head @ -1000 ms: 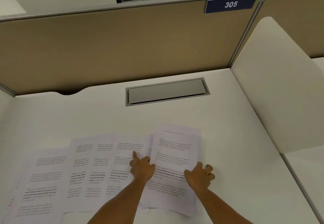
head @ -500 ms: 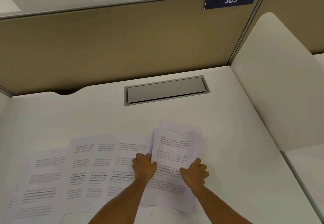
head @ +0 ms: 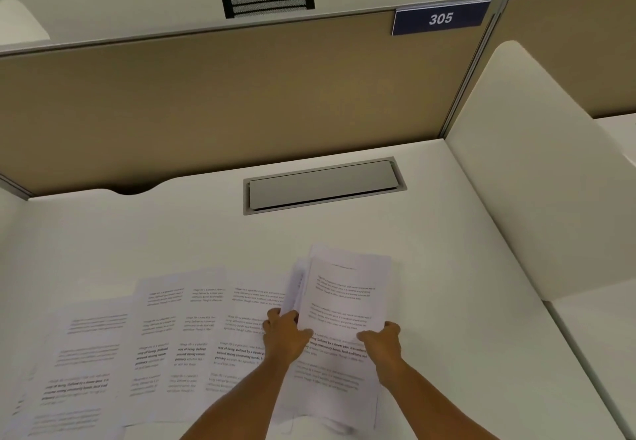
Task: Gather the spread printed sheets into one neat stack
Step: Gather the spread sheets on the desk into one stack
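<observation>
A small bundle of printed sheets [head: 344, 298] is held between both hands near the middle front of the white desk [head: 172, 240]. My left hand [head: 284, 331] grips its left edge, where several page edges fan up. My right hand [head: 382, 339] grips its right edge. The bundle's far end is lifted and slightly curled. To the left, several more printed sheets [head: 165, 336] lie flat and overlapping in a row, reaching the leftmost sheet [head: 75, 367] near the desk's front left.
A grey cable hatch [head: 323, 185] is set into the desk behind the papers. A tan partition [head: 223, 95] with a blue "305" sign [head: 440, 19] closes the back. A white side divider [head: 537, 171] stands on the right.
Both hands have closed in on the right bundle's side edges and lifted it, squeezing the sheets together. Its far end now curls up off the desk.
</observation>
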The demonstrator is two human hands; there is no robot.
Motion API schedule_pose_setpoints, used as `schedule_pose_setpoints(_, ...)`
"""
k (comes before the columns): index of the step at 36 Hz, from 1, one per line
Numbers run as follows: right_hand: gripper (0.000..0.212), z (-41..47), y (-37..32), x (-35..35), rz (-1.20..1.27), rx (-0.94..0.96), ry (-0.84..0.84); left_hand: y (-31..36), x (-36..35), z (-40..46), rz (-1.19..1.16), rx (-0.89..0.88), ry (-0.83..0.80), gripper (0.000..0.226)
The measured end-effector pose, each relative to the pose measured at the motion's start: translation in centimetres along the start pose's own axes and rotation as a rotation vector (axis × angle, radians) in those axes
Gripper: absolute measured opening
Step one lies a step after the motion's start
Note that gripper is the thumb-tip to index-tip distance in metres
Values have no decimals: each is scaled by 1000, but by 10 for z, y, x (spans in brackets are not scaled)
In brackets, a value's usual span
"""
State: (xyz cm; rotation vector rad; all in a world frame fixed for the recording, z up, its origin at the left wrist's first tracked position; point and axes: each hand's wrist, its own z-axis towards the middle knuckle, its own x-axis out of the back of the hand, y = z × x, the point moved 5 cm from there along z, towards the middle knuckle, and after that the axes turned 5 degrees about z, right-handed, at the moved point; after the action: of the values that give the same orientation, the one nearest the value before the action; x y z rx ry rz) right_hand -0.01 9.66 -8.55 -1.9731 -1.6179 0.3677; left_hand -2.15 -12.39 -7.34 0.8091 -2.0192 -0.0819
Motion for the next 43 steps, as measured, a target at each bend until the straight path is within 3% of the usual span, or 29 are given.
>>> schedule_pose_setpoints(2,57,5,4,2,13,-26,-25,-2,2,-2,23,19,-12,38)
schedule_pose_setpoints(5,28,3,5,6,53,-64,-56,-4,4,-3,30,12,0,44)
schedule_pose_setpoints(8,21,-3,5,5,64,-67,-119,-1,8,-11,-117,-52,35,36)
schedule_pose_setpoints(14,25,-5,7,3,50,-34,-160,-3,7,-17,-404,-47,-29,88)
schedule_pose_setpoints(16,28,-9,6,3,63,-15,-191,-2,6,-20,-420,-69,-60,79)
schedule_pose_setpoints(19,32,-25,-7,4,99,74,-235,7,19,-33,-448,-153,-6,41)
schedule_pose_setpoints(22,38,-37,-25,6,125,205,-283,14,40,-45,-538,-212,79,29)
schedule_pose_setpoints(34,35,-77,-89,6,5,582,-320,13,94,-68,-782,-234,178,40)
schedule_pose_setpoints(43,36,-76,-68,10,-119,595,-424,-7,79,-88,-810,-201,142,40)
